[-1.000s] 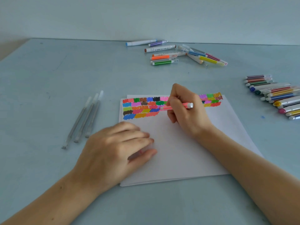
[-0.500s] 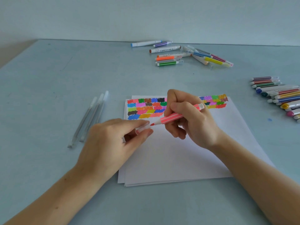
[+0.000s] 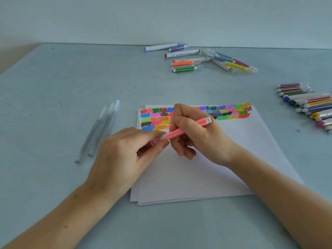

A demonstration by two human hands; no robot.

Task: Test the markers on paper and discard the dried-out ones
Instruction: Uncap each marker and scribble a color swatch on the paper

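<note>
In the head view, the right hand (image 3: 201,135) grips the pink marker (image 3: 188,127) at the centre of the frame, fingers curled round its striped barrel, the white end pointing to the upper right. The left hand (image 3: 124,155) pinches the clear cap (image 3: 159,139) between thumb and fingertips and has it pressed onto the marker's tip. Half a second ago the red tip was bare and the cap sat just short of it; a second ago that tip was on the paper (image 3: 206,173), scribbling. So the test of this marker looks finished, and it is being closed.

The paper lies under both hands on the desk (image 3: 62,87), with rows of coloured patches (image 3: 231,111) along its upper edge. A loose heap of markers (image 3: 203,59) lies at the upper centre, and a neat row of markers (image 3: 309,105) at the right edge. Three clear pens (image 3: 100,130) lie to the left of the paper. The pink marker most likely joins one of the groups; which, the frame does not tell.
</note>
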